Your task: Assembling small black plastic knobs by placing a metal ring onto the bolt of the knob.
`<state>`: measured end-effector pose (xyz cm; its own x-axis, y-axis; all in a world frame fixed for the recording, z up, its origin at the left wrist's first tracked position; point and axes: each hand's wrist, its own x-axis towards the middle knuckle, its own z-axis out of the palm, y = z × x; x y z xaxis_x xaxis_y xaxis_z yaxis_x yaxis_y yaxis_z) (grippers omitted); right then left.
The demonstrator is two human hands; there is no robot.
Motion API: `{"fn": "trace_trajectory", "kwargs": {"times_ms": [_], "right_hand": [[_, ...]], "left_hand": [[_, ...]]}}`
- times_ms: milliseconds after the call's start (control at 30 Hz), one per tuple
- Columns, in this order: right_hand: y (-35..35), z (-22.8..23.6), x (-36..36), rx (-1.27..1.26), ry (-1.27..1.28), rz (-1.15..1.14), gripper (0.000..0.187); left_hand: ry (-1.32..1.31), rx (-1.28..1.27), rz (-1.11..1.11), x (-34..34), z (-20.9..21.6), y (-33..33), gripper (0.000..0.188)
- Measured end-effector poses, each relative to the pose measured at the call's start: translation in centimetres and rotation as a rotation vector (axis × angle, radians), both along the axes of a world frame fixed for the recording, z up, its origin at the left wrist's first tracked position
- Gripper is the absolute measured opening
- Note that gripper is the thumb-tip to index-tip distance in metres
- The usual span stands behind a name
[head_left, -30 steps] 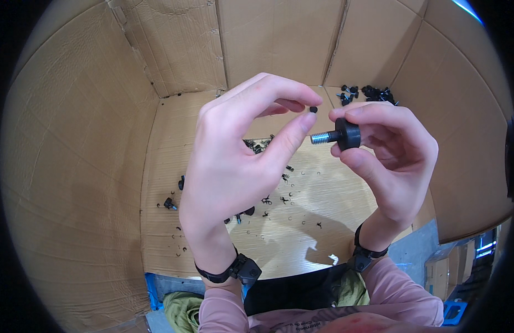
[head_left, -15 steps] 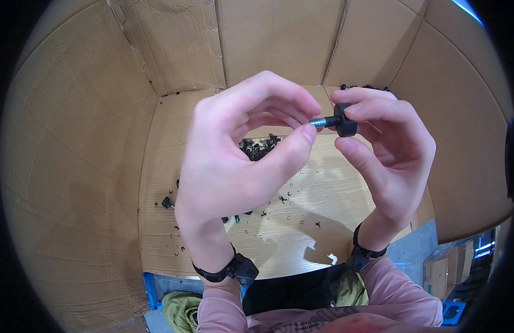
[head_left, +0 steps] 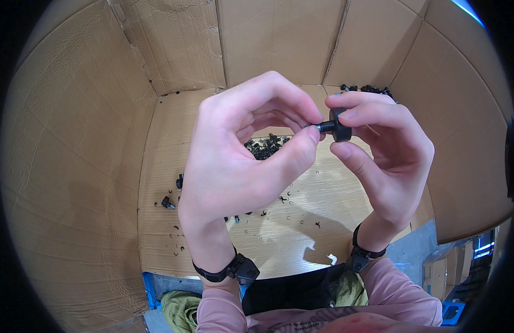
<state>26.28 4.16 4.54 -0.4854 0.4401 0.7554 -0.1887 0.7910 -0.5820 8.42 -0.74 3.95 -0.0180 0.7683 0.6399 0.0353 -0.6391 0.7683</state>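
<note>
Knob point(head_left: 340, 126) sits in right hand point(head_left: 404, 158), stud point(head_left: 327, 127) pinched by left hand point(head_left: 218, 161).

Hands: 2, left point(head_left: 240, 166) + right point(head_left: 398, 152). Black wrist straps: 2, one per wrist. Threaded knob point(head_left: 340, 125) between the hands: 1. Table, left: 2 loose knobs, one clear point(head_left: 167, 202), one part-hidden point(head_left: 180, 181). Loose clips point(head_left: 318, 225): ten-plus, too small for exact. Piles: 2, small black parts point(head_left: 266, 147) mid-table, black-headed pieces point(head_left: 375, 90) far right; overlapping, uncountable.
</note>
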Motion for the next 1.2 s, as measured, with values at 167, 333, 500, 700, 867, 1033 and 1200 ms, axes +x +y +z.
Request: {"fn": "trace_trajectory", "kwargs": {"times_ms": [167, 333, 500, 700, 867, 1033, 1200], "right_hand": [[0.1, -0.18, -0.19, 0.008, -0.002, 0.001, 0.031], [-0.11, 0.0, -0.08, 0.017, 0.008, 0.0, 0.031], [-0.15, -0.08, -0.21, 0.005, 0.0, -0.002, 0.031], [-0.3, -0.02, -0.28, 0.024, -0.021, -0.012, 0.031], [-0.35, -0.16, -0.4, 0.017, 0.015, -0.019, 0.031], [-0.19, -0.15, -0.28, 0.03, 0.019, -0.019, 0.032], [-0.26, -0.07, -0.17, 0.024, 0.005, -0.007, 0.031]], "left_hand": [[0.011, 0.009, -0.001, -0.2, -0.25, 0.17, 0.018], [-0.005, 0.004, -0.03, -0.07, -0.02, 0.05, 0.019], [0.008, 0.003, -0.037, -0.32, -0.16, 0.19, 0.019], [0.016, 0.017, -0.056, -0.35, -0.29, 0.31, 0.018], [0.039, 0.053, -0.029, -0.01, -0.3, 0.38, 0.019], [0.003, 0.052, -0.033, 0.04, -0.34, 0.31, 0.02], [-0.025, 0.03, -0.064, -0.04, -0.43, 0.24, 0.018]]}}
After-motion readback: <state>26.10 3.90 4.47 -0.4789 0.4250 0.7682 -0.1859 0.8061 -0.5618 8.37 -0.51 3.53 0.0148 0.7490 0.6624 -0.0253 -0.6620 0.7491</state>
